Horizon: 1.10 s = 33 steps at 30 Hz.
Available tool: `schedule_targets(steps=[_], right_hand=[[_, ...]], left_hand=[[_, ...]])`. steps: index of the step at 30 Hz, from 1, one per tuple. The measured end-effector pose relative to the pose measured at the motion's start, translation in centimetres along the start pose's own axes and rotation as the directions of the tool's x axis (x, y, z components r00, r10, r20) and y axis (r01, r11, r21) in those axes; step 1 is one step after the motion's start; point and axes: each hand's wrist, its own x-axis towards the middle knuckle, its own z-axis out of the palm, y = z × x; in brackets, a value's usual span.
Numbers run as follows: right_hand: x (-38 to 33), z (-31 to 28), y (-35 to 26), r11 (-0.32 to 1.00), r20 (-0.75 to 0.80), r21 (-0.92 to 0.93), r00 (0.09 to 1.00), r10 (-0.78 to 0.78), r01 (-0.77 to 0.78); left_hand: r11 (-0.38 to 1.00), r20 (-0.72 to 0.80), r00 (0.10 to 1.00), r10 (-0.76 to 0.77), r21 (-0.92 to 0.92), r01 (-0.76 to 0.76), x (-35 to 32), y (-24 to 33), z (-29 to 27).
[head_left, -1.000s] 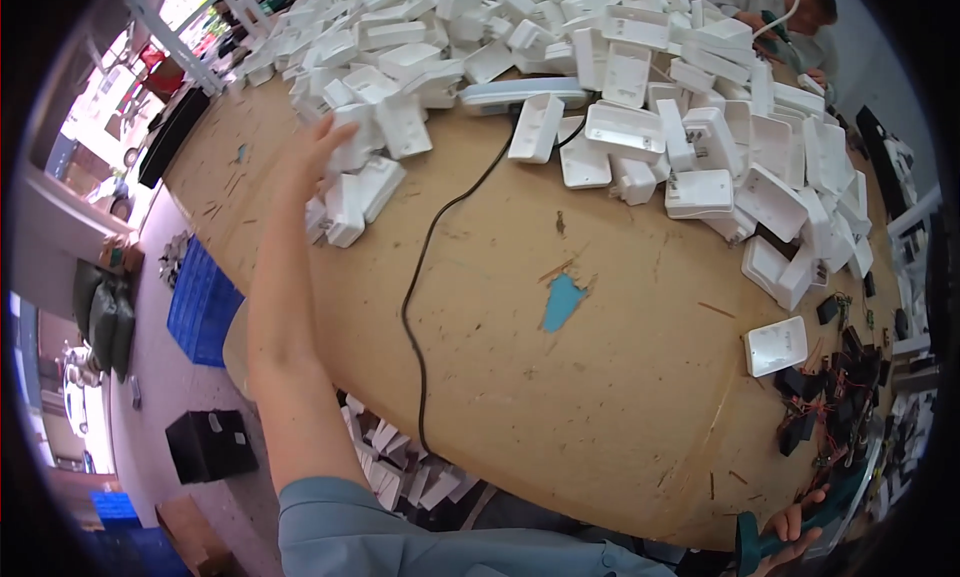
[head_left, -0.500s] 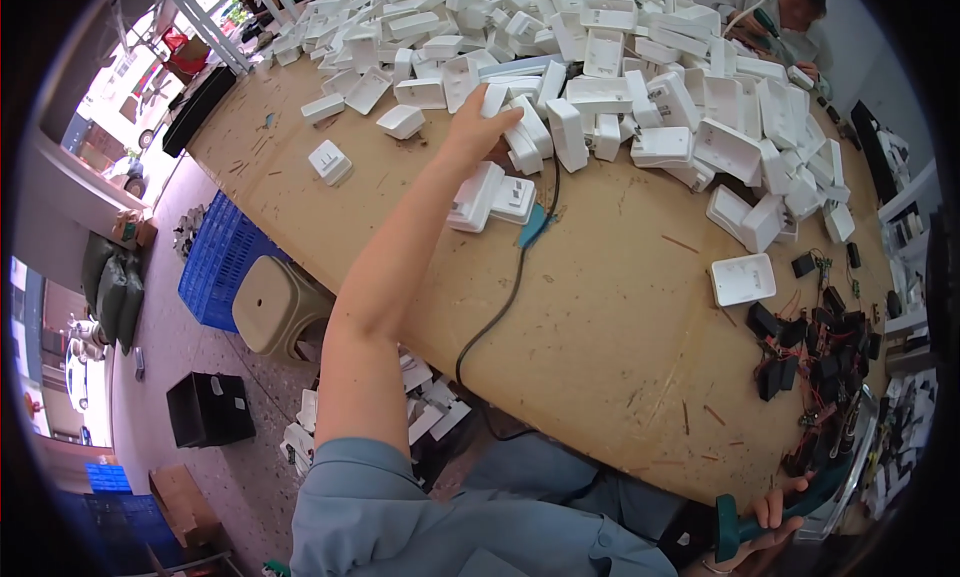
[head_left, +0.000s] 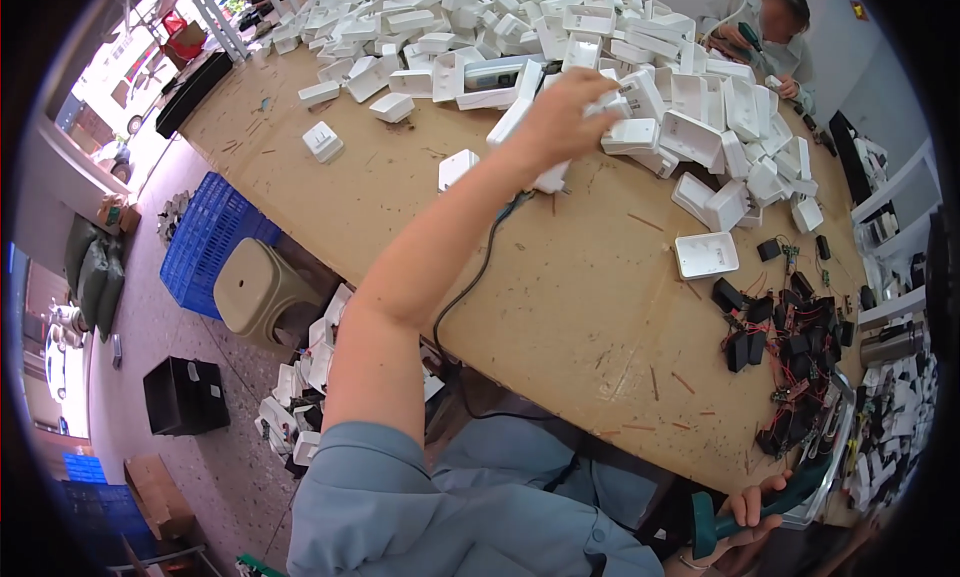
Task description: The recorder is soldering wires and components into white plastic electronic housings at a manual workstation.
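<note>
My left hand [head_left: 565,112] reaches far across the wooden table [head_left: 560,307] into a big heap of white plastic housings [head_left: 640,47]. Its fingers are closed around one white housing [head_left: 612,104] at the heap's near edge. More housings lie loose just under the wrist. At the table's near edge, low right, my right hand [head_left: 752,505] grips the handle of a green power tool [head_left: 715,525]. A black cable [head_left: 470,287] runs from under my left forearm down over the table's edge.
One open white housing [head_left: 706,255] lies alone at the right. Black parts with coloured wires [head_left: 790,347] crowd the right edge. Another person [head_left: 775,27] works at the far end. On the floor at the left stand a blue crate [head_left: 205,242] and a beige stool [head_left: 255,292].
My left hand has moved from the heap's left side to its middle front edge and closed on a housing. My right hand with the green tool shows more fully at the lower right.
</note>
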Motion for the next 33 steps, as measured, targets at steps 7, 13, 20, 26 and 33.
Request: schedule_targets(steps=[7, 13, 20, 26, 33], right_hand=[[1.2, 0.3, 0.3, 0.997, 0.086, 0.069, 0.996, 0.028, -0.035], [-0.5, -1.8, -1.4, 1.0, -0.062, 0.024, 0.998, 0.01, -0.008], [-0.1, -1.8, -1.1, 1.0, -0.052, -0.02, 0.999, -0.011, 0.01], [0.1, -1.9, -1.6, 1.0, -0.034, -0.008, 0.999, -0.009, 0.008], [-1.1, -2.6, -2.3, 0.998, -0.078, 0.056, 0.997, -0.019, 0.024]], left_hand=[[0.698, 0.001, 0.709, -0.706, 0.172, 0.695, -2.7, -11.1, -8.6], [0.554, 0.037, 0.803, -0.595, 0.742, 0.377, -3.2, -10.8, -5.1], [0.729, -0.033, 0.832, -0.553, 0.464, 0.503, -2.2, -11.1, -4.8], [0.916, 0.112, 0.945, -0.308, 0.304, 0.263, -2.1, -4.3, 2.4], [0.979, 0.125, 0.973, -0.193, -0.035, 0.199, -4.3, 1.9, 12.1]])
